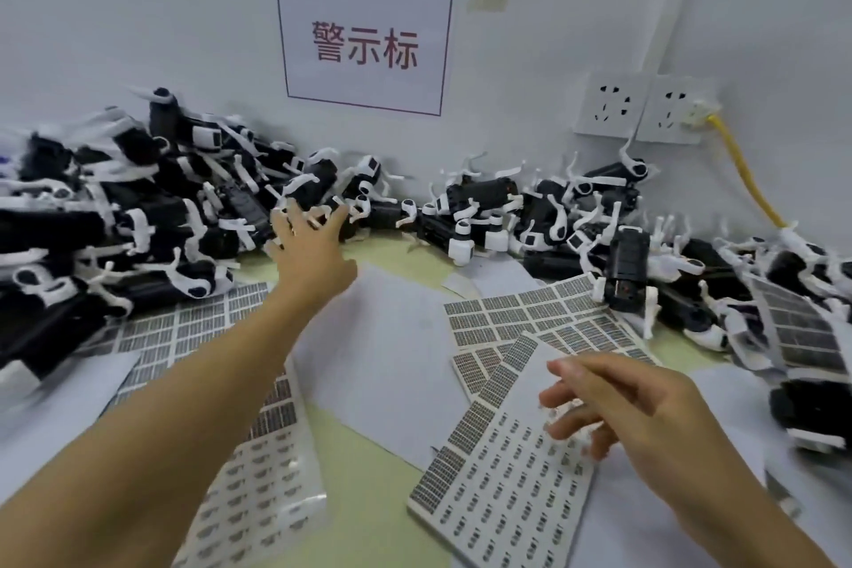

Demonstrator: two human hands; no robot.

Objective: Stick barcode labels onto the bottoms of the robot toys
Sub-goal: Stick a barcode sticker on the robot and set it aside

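L hand (308, 250) fingers spread, at robot toy (310, 185) by toy pile (115, 217); R hand (613, 401) loosely open over label sheet (502, 480), nearer than pile.

Toy piles (115, 217) behind label sheets (502, 466)

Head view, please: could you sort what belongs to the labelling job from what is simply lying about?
Job:
robot toys
label sheet
left hand, reaching for the toys
right hand, over the sheet

Lying about:
wall sign
sockets
yellow cable
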